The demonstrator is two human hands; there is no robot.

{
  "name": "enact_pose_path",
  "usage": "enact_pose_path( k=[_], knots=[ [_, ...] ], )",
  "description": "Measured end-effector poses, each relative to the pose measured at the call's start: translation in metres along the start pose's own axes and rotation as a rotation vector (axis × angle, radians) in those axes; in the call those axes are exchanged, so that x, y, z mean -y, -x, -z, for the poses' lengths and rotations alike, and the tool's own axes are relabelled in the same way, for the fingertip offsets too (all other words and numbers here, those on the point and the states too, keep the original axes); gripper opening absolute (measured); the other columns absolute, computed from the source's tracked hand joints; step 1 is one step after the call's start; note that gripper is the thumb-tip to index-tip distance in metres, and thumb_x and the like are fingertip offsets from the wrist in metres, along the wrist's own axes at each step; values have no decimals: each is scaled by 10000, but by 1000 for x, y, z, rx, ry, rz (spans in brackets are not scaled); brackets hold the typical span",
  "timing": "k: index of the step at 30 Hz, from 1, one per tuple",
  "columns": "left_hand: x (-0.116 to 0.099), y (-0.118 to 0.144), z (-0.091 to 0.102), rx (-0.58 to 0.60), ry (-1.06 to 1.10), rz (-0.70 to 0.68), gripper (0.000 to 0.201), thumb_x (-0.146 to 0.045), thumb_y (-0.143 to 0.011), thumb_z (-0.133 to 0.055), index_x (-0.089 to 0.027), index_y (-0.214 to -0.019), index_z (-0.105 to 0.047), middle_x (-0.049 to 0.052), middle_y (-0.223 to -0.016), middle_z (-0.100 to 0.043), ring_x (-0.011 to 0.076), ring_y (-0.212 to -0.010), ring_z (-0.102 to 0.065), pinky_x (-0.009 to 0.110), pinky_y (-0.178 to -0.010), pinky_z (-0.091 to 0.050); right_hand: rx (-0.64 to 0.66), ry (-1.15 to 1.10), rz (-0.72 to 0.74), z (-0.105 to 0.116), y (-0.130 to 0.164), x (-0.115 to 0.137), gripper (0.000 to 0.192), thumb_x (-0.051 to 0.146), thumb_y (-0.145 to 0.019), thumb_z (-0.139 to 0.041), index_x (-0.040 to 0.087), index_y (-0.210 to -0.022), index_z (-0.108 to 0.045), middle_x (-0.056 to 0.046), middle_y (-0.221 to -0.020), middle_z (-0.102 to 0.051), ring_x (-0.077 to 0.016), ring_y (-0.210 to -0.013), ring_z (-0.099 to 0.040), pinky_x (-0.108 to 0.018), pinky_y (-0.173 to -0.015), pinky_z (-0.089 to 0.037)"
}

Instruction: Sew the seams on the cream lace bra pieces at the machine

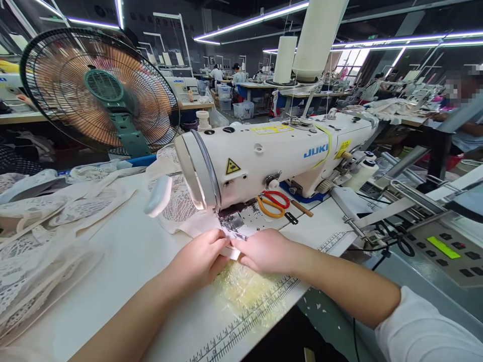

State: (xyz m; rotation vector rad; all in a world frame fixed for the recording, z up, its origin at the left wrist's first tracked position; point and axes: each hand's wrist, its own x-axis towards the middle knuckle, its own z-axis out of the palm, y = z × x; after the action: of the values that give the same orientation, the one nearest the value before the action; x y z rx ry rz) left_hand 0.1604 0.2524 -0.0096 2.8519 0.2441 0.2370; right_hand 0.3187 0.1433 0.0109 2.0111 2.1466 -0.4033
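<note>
A white sewing machine (241, 156) stands across the table, its needle area just beyond my fingertips. My left hand (202, 254) is closed in a pinch on the near edge of a pale lace garment (196, 223). Right beside it, my right hand (264, 250) pinches the same pale fabric, thumb and fingers pressed together. The garment runs from my fingers under the machine's head and spreads out behind it to the left. A small white end of fabric (231, 253) shows between the two hands. The needle tip itself is too small to make out.
Scissors with red and orange handles (273, 203) lie on the machine bed by a wooden-handled tool (302, 209). Lace pieces (45, 216) pile up at left. A large fan (101, 90) stands behind. A ruler strip (241, 329) marks the table's front edge; a control panel (449, 251) is at right.
</note>
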Motion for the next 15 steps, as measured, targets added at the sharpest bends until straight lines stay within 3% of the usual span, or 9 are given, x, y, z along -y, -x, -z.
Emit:
enact_pose_path(
  k=[5, 15],
  knots=[
    [1, 1, 0, -8, -20, -49, 251, -213, -901, -373, -139, -971, -602, 141, -1042, -615, 235, -924, -604, 360, -765, -522, -10, -23, 13, -1, 2, -3, 422, 399, -907, -411, 220, -1283, -473, -84, -833, -696, -271, -743, -660, -301, -529, -401],
    [-2, -3, 3, 27, -150, -14, 253, -217, -893, -395, -166, -989, -623, 127, -1040, -649, 263, -917, -598, 387, -784, -494, -24, -29, -46, 3, -2, 2, 416, 405, -885, -439, 218, -1251, -504, -83, -781, -687, -271, -698, -650, -299, -527, -394]
  ],
)
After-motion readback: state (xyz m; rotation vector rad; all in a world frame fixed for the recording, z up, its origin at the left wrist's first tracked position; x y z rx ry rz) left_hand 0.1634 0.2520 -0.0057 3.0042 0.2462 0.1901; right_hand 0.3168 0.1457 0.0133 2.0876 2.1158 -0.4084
